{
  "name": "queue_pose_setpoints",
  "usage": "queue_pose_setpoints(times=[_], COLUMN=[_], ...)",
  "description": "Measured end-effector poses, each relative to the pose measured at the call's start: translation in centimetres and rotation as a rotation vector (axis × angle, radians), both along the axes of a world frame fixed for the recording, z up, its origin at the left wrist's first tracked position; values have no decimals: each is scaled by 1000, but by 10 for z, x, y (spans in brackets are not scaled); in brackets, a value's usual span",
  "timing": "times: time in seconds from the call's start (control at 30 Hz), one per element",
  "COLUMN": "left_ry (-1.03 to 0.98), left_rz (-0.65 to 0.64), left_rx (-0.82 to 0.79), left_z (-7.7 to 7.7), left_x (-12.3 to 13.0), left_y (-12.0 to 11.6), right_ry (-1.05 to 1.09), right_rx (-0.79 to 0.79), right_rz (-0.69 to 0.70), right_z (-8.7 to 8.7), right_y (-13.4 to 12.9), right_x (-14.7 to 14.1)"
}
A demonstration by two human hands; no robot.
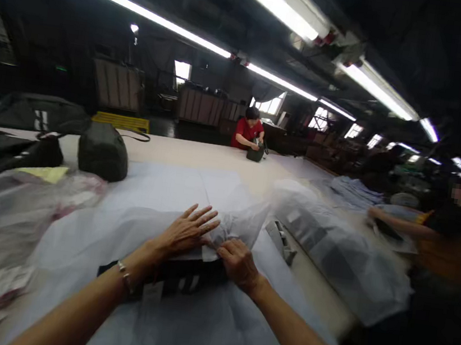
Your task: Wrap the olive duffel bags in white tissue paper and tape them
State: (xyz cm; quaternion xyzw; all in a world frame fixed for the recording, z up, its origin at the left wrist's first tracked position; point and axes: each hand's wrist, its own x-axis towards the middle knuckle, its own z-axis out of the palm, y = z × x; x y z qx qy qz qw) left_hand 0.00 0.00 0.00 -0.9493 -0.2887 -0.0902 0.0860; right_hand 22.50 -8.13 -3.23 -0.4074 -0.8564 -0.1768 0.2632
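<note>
Directly before me lies a dark bag with two short white stripes and a white tag, partly covered by translucent plastic. Spread across its far edge is my left hand, open, fingers stretched toward the right. Close beside it, my right hand is closed on a gathered part of a clear plastic bag, whose loose end stands up beyond the knuckles. A bracelet circles my left wrist. How far the plastic wraps the dark bag is hard to make out.
Dark bags and crumpled plastic lie to the left. At right are a plastic-wrapped bundle and a blurred co-worker. Across the table, a person in red handles a dark bag.
</note>
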Motion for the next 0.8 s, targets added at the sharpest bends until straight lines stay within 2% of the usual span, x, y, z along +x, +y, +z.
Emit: queue_pose_setpoints(times=[0.1, 0.17, 0.23, 0.33, 0.4, 0.43, 0.53, 0.6, 0.7, 0.8], left_ry=[33, 26, 0, -36, -47, -44, -24, -19, -24, -28], left_rz=[-13, -29, -47, -63, -60, -58, -52, -49, -48, -50], left_rx=[-15, -8, 2, 3, 6, 6, 3, 6, 13, 12], left_z=[-21, -31, -36, -39, -41, -41, -42, -43, -43, -42], left_x=[12, 13, 12, 8, 7, 7, 7, 7, 7, 7], left_y=[0, 2, 5, 9, 10, 11, 11, 11, 11, 11], right_ry=[115, 353, 729, 1482, 1821, 1920, 2113, 2228, 2282, 2325], right_rx=[-62, -135, -214, -377, -512, -582, -732, -756, -658, -533], right_rz=[44, -11, -171, -451, -496, -462, -290, -224, -253, -301], right_z=[0, -5, -14, -27, -32, -32, -28, -27, -31, -41], right_y=[-13, -22, -29, -28, -16, -7, 21, 34, 36, 19], right_x=[4, 14, 34, 71, 92, 99, 107, 106, 107, 117])
